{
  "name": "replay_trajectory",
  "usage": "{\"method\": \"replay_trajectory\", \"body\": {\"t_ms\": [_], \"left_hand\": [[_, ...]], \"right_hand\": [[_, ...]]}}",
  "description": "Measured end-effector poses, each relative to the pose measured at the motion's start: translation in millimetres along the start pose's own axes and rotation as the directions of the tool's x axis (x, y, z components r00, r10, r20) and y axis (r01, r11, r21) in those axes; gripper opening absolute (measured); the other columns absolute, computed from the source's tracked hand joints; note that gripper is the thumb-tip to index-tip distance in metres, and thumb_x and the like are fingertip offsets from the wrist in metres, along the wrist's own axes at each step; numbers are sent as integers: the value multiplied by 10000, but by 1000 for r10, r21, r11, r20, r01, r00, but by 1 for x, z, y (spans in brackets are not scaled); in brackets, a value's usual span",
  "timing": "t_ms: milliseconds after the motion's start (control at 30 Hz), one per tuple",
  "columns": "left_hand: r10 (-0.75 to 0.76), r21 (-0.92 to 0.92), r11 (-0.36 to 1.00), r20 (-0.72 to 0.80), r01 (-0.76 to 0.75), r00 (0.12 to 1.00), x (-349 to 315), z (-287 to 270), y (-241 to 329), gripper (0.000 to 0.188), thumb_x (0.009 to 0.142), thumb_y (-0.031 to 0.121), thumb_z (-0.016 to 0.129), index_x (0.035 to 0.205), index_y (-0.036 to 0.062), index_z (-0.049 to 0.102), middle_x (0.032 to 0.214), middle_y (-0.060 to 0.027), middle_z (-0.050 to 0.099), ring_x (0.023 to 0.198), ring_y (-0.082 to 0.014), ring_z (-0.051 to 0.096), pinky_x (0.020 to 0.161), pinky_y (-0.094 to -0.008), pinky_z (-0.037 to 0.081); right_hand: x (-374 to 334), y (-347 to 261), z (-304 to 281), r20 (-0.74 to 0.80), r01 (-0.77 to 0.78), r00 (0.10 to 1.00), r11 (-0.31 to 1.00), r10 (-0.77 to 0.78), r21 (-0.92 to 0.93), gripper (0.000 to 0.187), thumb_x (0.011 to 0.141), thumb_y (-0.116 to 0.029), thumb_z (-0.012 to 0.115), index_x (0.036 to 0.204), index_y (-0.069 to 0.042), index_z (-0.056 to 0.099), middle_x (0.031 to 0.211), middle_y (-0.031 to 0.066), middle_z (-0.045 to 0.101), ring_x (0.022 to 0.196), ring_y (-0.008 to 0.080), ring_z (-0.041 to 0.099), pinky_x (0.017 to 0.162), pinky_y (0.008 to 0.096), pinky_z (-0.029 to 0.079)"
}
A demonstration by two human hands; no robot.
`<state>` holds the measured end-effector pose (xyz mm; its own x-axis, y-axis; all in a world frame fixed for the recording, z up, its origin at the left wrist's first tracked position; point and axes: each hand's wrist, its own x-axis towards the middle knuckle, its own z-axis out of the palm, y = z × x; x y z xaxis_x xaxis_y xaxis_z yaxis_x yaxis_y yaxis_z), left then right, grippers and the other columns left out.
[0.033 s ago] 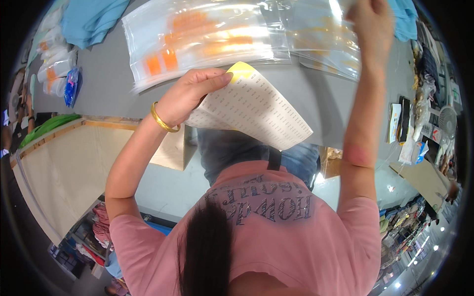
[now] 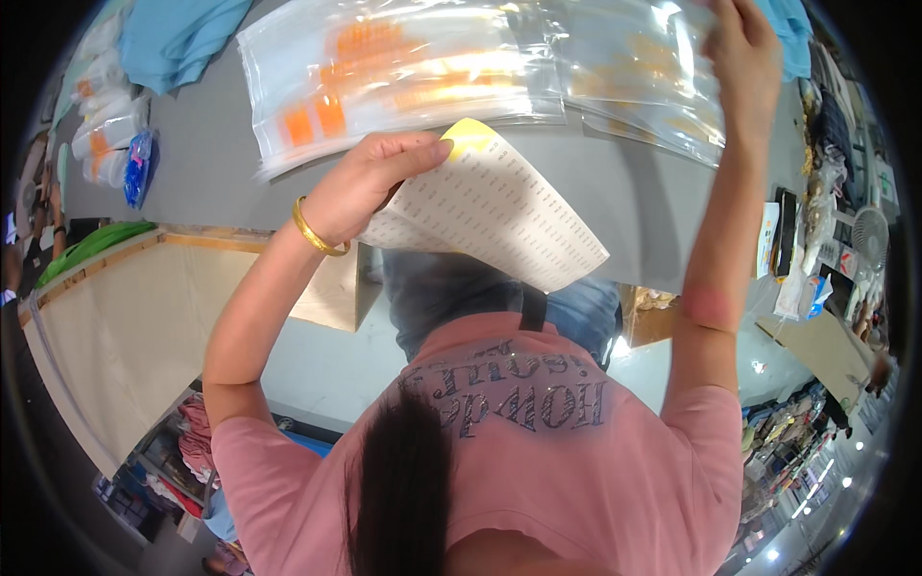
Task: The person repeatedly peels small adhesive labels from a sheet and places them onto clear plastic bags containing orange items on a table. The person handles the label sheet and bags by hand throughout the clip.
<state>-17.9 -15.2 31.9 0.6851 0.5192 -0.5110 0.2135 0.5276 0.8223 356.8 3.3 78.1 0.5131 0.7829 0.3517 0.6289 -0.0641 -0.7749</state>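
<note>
My left hand (image 2: 370,182) pinches a white sheet of small printed labels (image 2: 499,206) between thumb and fingers. The sheet sags over the table's near edge, and its far corner is bare yellow backing. My right hand (image 2: 747,58) reaches to the far right, its fingertips partly cut off by the upper rim. It appears closed on the edge of a clear plastic bag (image 2: 639,91) in the right-hand pile. Beside that pile lies a stack of clear bags with orange print (image 2: 403,77), beyond the label sheet.
Blue fabric (image 2: 178,43) lies at the far left of the grey table (image 2: 206,173), more blue cloth (image 2: 788,38) at the far right. Plastic-wrapped rolls (image 2: 106,134) and a blue packet (image 2: 139,171) sit left. A dark flat object (image 2: 787,230) and small fan (image 2: 870,236) are right.
My right hand has shifted slightly to the right, and the edge of the right-hand clear bag has slid the same way. My left hand and the label sheet stay in place.
</note>
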Motion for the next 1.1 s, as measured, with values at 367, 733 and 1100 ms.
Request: {"method": "replay_trajectory", "body": {"t_ms": [367, 733, 1100], "left_hand": [[-62, -5, 998, 30, 62, 998, 20, 11, 20, 270, 1020, 271, 662, 1073, 33, 778, 873, 40, 657, 786, -37, 561, 729, -231, 424], [53, 265, 963, -52, -37, 997, 16, 21, 11, 264, 1007, 188, 647, 1069, -49, 743, 1075, -68, 724, 1057, -191, 644, 954, -314, 485], [648, 907, -90, 367, -412, 667, 48, 4, -42, 89, 879, 60, 622, 932, -10, 611, 1497, -149, 541, 1402, -366, 481, 1173, -502, 411]], "right_hand": [[-93, -24, -17, 595, 418, 663, 884, -455, 210, 252, 827, -119, 844, 1063, -71, 768, 1123, 45, 729, 1037, 251, 667, 894, 382, 516], [-150, -51, 14, 479, 802, 465, 583, -745, 128, 166, 759, -123, 773, 920, -83, 770, 1072, 44, 704, 949, 210, 630, 835, 363, 468], [-97, -3, 85, 654, -287, 748, 943, 114, 165, 187, 896, -158, 811, 874, 24, 770, 1018, 43, 690, 918, 137, 633, 819, 284, 506]]}}
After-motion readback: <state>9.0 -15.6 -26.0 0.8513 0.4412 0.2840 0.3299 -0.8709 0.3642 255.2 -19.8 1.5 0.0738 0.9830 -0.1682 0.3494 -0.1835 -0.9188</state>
